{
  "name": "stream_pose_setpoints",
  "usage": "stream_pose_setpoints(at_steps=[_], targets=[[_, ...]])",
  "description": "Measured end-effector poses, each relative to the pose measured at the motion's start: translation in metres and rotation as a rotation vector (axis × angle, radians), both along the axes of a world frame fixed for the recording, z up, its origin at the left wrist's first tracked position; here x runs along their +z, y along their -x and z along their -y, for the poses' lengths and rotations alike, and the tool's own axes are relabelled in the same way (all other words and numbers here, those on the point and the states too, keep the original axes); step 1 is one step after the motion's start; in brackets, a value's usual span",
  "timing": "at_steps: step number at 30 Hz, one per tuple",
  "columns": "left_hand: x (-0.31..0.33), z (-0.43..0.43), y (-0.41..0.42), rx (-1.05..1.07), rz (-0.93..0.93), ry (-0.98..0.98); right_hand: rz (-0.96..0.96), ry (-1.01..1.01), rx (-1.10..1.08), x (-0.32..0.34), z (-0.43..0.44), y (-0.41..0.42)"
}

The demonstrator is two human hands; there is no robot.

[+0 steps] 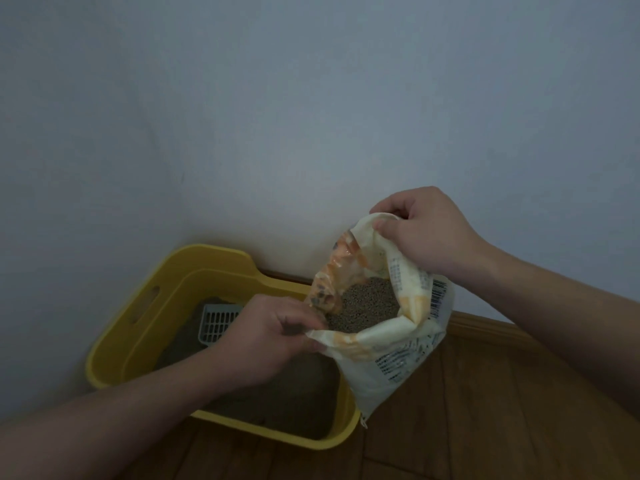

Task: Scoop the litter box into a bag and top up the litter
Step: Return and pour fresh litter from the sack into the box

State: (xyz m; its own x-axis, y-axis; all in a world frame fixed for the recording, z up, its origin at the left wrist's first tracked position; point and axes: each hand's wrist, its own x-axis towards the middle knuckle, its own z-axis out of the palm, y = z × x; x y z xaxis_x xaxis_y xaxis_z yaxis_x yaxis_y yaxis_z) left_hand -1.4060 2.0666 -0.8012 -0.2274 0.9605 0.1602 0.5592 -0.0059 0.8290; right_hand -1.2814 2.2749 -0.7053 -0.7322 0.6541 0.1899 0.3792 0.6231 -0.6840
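A yellow litter box [145,318] stands on the floor in a corner, with grey-brown litter [294,403] inside. A pale grey slotted scoop [218,322] leans in its far left part. Above the box's right end I hold a cream and orange litter bag [398,355] with its mouth spread wide, grey granules [363,306] visible inside. My left hand [273,336] pinches the near edge of the bag's mouth. My right hand [426,230] grips the far top edge and lifts it.
Pale walls [311,116] meet right behind the box. A wooden skirting board [485,322] runs along the right wall. Wooden floor [485,427] lies to the right and in front of the box.
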Motion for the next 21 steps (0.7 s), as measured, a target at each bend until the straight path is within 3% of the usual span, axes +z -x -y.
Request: stream_pose_setpoints(at_steps=[11,21], targets=[[-0.014,0.011,0.018,0.099,0.066,0.044,0.052,0.029,0.057,-0.011,0.014,0.013],[-0.021,0.01,0.024,0.143,0.071,0.056,-0.054,0.123,0.09,-0.03,0.012,0.027]])
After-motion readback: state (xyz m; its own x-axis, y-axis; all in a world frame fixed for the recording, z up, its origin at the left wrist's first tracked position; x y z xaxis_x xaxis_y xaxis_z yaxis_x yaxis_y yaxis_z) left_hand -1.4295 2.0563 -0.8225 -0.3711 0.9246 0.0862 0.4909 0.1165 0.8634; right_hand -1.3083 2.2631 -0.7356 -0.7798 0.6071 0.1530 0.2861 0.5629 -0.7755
